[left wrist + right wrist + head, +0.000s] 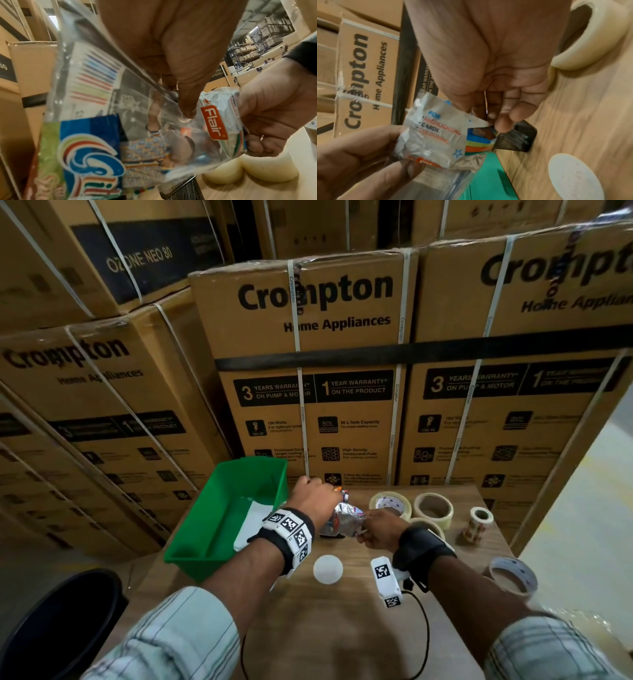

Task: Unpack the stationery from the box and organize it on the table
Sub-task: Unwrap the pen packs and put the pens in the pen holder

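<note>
Stacked brown cartons are seen behind the wooden worktop (342, 628). A crinkled clear plastic pen packet (346, 517) is gripped by both the left hand (313, 496) and right hand (380, 527), above a black mesh holder (185, 189), hidden in the head view. Unpacking seems underway; opening the packet is judged next.

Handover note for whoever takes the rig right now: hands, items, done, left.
Left hand grips the far end of the clear pen packet, right hand pinches its near, crumpled end; the packet is held over the table, beside the green box.
Done: five tape rolls and a white disc lie on the table, a black mesh holder sits below the packet.
Left: white paper is in the box; the packet is unplaced. Whether it is being opened I cannot tell.
</note>
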`<action>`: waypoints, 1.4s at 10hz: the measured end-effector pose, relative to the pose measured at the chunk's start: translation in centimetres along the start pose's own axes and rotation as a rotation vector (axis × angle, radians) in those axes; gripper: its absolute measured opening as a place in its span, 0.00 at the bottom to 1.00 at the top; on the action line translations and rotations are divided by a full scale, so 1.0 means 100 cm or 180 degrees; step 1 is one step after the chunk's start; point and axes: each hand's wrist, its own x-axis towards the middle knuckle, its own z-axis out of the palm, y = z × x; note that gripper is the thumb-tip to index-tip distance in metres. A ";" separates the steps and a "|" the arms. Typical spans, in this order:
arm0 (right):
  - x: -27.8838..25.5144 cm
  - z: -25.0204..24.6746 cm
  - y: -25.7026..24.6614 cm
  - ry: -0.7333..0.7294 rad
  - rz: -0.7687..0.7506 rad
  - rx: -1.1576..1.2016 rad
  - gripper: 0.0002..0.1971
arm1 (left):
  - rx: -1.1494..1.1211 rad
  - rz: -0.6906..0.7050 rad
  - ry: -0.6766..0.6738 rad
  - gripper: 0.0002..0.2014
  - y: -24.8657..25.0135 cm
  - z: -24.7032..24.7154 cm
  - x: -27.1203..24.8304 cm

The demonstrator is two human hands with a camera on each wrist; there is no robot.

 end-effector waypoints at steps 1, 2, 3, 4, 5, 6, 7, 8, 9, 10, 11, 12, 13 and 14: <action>0.001 0.001 0.009 0.0080 0.0093 0.0326 0.12 | 0.0201 0.0159 0.0006 0.16 0.003 -0.006 0.001; 0.003 0.008 0.009 0.0113 0.0073 0.0601 0.15 | 0.0391 0.0302 0.0102 0.17 0.008 -0.008 0.001; 0.009 0.014 0.004 0.0180 0.0112 0.0683 0.14 | 0.0390 0.0300 0.0143 0.17 0.006 -0.008 0.000; 0.012 0.017 0.000 0.0147 0.0058 0.0746 0.12 | 0.0266 0.0246 0.0194 0.14 -0.003 -0.004 -0.004; 0.009 0.018 -0.005 0.0133 0.0099 0.0824 0.12 | 0.0187 0.0219 0.0262 0.13 -0.012 -0.002 -0.010; 0.011 0.022 -0.007 0.0058 0.0073 0.0917 0.13 | 0.0226 0.0256 0.0334 0.13 -0.016 -0.005 -0.012; 0.010 0.029 -0.007 -0.0101 0.0163 0.1128 0.11 | 0.0406 0.0409 0.0406 0.13 -0.011 -0.007 -0.012; 0.014 0.033 -0.001 -0.0135 0.0159 0.1117 0.08 | 0.0522 0.0560 0.0365 0.11 -0.004 -0.004 -0.013; 0.024 0.034 0.017 -0.0148 0.0191 0.1508 0.08 | 0.0445 0.0629 0.0256 0.13 -0.002 0.001 -0.014; 0.022 0.033 0.019 -0.0136 0.0237 0.1187 0.08 | 0.0375 0.0611 0.0221 0.13 -0.004 0.003 -0.015; 0.024 0.030 0.015 0.0033 0.0084 0.0361 0.07 | 0.0211 0.0449 0.0196 0.15 -0.011 0.007 -0.016; 0.025 0.022 0.012 0.0214 -0.0050 0.0055 0.07 | 0.0020 0.0247 0.0130 0.16 -0.021 0.013 -0.018; 0.025 0.009 0.007 0.0327 -0.0148 0.0023 0.08 | -0.0260 0.0116 0.0117 0.17 -0.028 0.019 -0.020; 0.020 -0.005 -0.004 0.0408 -0.0227 -0.0079 0.13 | -0.0902 -0.0117 0.0210 0.17 -0.034 0.024 -0.025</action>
